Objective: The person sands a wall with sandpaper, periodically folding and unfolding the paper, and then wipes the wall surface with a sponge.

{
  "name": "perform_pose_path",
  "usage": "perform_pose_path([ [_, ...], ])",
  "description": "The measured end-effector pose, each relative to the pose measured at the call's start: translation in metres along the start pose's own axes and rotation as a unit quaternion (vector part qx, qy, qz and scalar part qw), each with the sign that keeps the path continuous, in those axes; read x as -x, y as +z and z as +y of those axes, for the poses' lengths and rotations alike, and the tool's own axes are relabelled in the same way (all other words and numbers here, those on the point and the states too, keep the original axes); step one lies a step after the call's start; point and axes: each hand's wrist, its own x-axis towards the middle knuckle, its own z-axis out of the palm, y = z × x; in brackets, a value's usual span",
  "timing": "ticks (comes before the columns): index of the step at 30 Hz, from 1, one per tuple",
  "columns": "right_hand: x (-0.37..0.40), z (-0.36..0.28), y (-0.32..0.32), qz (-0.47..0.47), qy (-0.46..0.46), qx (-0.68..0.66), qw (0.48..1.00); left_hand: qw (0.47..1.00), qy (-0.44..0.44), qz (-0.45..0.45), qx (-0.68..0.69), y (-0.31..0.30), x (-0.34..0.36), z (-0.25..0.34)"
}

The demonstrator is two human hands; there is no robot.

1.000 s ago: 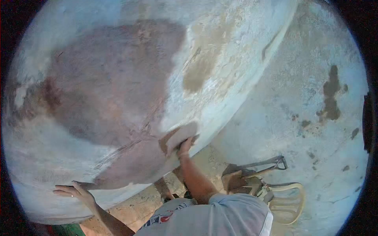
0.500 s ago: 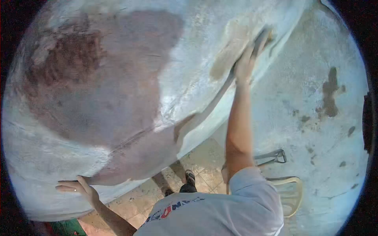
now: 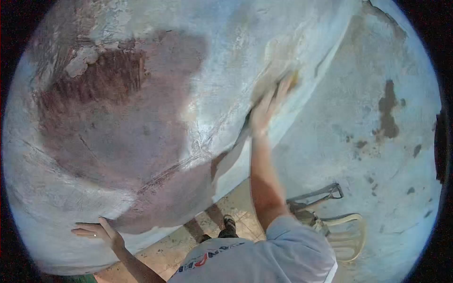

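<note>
My right hand (image 3: 266, 111) reaches up against the large pale, curved surface (image 3: 226, 61), fingers closed over something with a yellowish edge (image 3: 294, 79); motion blur hides what it is. Beside this hand, a brownish smear (image 3: 265, 84) marks the surface. My left hand (image 3: 101, 233) lies low on the same surface at the left, fingers extended, thumb apart, holding nothing. A broad darker, purplish-brown patch (image 3: 127, 127) spreads between the hands, with a reddish-brown rough area at its upper left.
A pale plastic chair (image 3: 347, 236) stands at the lower right beside a long-handled tool (image 3: 321, 194) and a greenish object (image 3: 309, 219). My foot (image 3: 229, 224) is on the tiled floor (image 3: 243, 198). A stained bluish wall (image 3: 358, 160) rises at the right.
My right hand has moved down and to the left along the surface. My left hand sits slightly lower and further right in view. More of the greenish object by the chair shows.
</note>
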Motion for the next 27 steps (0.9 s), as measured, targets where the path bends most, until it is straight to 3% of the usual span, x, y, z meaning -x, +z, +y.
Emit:
perform_pose_path([
  [2,-0.098,-0.041,0.001,-0.022,-0.121,0.005,0.992,1.0,0.009,0.007,-0.001,0.003,0.001,-0.004],
  [3,-0.155,-0.037,0.002,-0.029,-0.236,0.047,0.97,1.0,0.012,0.01,0.0,0.005,0.001,-0.011],
  [5,-0.196,-0.045,0.001,-0.017,-0.311,0.079,0.947,1.0,0.019,0.015,-0.003,0.004,0.0,-0.014],
  [7,-0.19,-0.065,0.008,0.021,-0.241,0.064,0.968,0.999,0.026,0.017,-0.005,0.002,0.0,-0.008],
  [8,-0.158,-0.078,0.003,-0.038,-0.232,-0.004,0.972,0.999,0.029,0.018,-0.01,0.0,0.001,-0.005],
  [10,-0.07,-0.054,0.002,-0.063,-0.174,0.077,0.98,0.999,0.034,0.027,-0.014,-0.001,0.0,0.0],
  [12,0.048,-0.026,0.006,-0.087,-0.138,0.066,0.984,1.0,0.018,0.01,-0.003,0.0,0.001,-0.004],
  [14,0.201,-0.007,0.0,-0.189,0.002,0.153,0.97,1.0,0.012,0.008,-0.008,0.0,0.005,-0.004],
  [16,0.268,0.04,0.017,-0.117,-0.053,0.157,0.979,1.0,0.006,0.013,-0.008,-0.005,0.002,0.013],
  [17,0.272,0.045,0.001,-0.178,-0.121,0.197,0.957,1.0,0.006,0.012,-0.01,-0.01,0.003,0.016],
  [19,0.23,0.054,-0.01,-0.194,-0.235,0.211,0.929,1.0,0.001,-0.003,0.004,-0.009,0.003,0.007],
  [20,0.158,0.048,-0.003,-0.156,-0.281,0.188,0.928,1.0,-0.012,-0.013,0.018,-0.01,0.003,0.011],
  [21,0.086,0.029,-0.006,-0.172,-0.254,0.219,0.926,0.999,-0.024,-0.023,0.032,-0.011,0.004,0.011],
  [22,0.01,-0.005,-0.008,-0.149,-0.248,0.16,0.944,1.0,0.005,-0.004,0.015,-0.006,0.004,0.002],
  [23,-0.05,-0.03,-0.014,-0.125,-0.26,0.227,0.93,1.0,0.004,-0.01,0.017,-0.007,0.002,0.0],
  [25,-0.164,-0.053,-0.006,-0.057,-0.275,0.061,0.958,1.0,-0.002,-0.02,0.021,-0.007,0.004,-0.001],
  [27,-0.231,-0.074,-0.011,-0.006,-0.264,0.065,0.962,1.0,0.002,-0.012,0.021,-0.004,0.004,-0.005],
])
